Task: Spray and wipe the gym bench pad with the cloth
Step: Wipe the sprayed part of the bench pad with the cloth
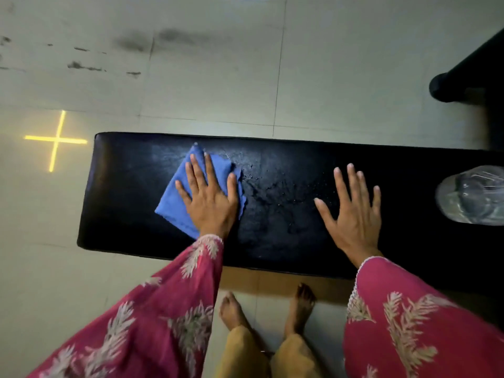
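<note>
A long black gym bench pad [125, 192] runs left to right across the view. A folded blue cloth [174, 197] lies on its left half. My left hand [210, 197] presses flat on the cloth with fingers spread. Water droplets glisten on the pad [275, 192] between my hands. My right hand [351, 211] rests flat and empty on the pad, fingers apart. A clear plastic bottle [471, 195] lies on the pad at the right edge of the view, its top hidden.
Pale floor tiles [218, 77] with dark smudges surround the bench. A yellow cross mark [56, 140] is on the floor left of the pad. A black equipment leg [463, 77] stands at the upper right. My bare feet [267, 312] are close to the bench's near side.
</note>
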Demonstrator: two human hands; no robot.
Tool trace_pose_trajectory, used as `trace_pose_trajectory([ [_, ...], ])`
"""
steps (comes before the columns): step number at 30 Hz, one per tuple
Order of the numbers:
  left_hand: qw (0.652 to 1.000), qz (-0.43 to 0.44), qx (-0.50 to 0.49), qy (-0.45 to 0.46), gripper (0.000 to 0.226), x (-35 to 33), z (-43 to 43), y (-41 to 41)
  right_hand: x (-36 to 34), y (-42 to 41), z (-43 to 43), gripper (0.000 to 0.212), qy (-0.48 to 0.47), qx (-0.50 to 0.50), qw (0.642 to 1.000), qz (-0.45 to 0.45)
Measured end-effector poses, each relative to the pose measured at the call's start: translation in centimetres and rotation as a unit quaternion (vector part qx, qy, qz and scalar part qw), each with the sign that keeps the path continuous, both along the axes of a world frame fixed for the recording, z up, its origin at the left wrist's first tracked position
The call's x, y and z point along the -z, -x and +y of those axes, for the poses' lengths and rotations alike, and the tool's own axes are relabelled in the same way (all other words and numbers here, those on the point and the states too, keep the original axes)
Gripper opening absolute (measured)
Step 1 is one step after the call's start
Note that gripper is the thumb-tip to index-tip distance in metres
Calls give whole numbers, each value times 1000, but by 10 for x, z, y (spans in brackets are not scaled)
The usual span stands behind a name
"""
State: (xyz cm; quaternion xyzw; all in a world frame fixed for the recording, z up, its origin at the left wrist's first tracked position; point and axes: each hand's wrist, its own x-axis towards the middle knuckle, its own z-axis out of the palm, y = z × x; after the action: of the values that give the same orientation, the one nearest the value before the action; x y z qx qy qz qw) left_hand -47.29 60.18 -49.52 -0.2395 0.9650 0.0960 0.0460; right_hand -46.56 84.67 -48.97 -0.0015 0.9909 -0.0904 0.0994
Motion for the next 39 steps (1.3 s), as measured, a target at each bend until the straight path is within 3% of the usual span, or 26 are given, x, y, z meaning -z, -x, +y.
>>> trace_pose_trajectory([
  [3, 1000, -14, 24, -12, 82, 1, 26, 31, 6, -1, 0, 73, 2, 0, 1000, 8],
  [8, 974, 2, 227, 9, 75, 3, 33, -11, 5, -2, 2, 73, 9, 3, 1000, 6],
  [11, 986, 2, 166, 27, 73, 2, 4, -20, 5, -2, 1, 74, 11, 2, 1000, 6],
  [14, 999, -9, 45, 2, 74, -2, 6, 18, 6, 0, 1, 72, 13, -2, 1000, 15],
  [16, 1000, -8, 17, -17, 76, -1, 26, 49, 7, -1, 2, 71, 13, -4, 1000, 19],
  [19, 995, -23, 92, -32, 75, 0, 58, 63, 8, -1, 1, 71, 11, -2, 1000, 22],
  [24, 966, -15, 259, -3, 74, 0, 60, -5, 7, 0, 2, 70, 13, 1, 1000, 17],
  [28, 981, -2, 193, 29, 74, 2, 21, -9, 8, 0, 2, 70, 16, 1, 1000, 25],
  [32, 994, -6, 104, -18, 74, -2, 46, 37, 11, -1, 2, 70, 13, 2, 999, 31],
  [35, 990, -14, 141, -26, 76, -1, 73, 44, 12, 0, 2, 69, 7, 0, 999, 32],
  [39, 964, -4, 264, -15, 74, 0, 78, -8, 7, 0, 6, 69, 35, -5, 999, 24],
])
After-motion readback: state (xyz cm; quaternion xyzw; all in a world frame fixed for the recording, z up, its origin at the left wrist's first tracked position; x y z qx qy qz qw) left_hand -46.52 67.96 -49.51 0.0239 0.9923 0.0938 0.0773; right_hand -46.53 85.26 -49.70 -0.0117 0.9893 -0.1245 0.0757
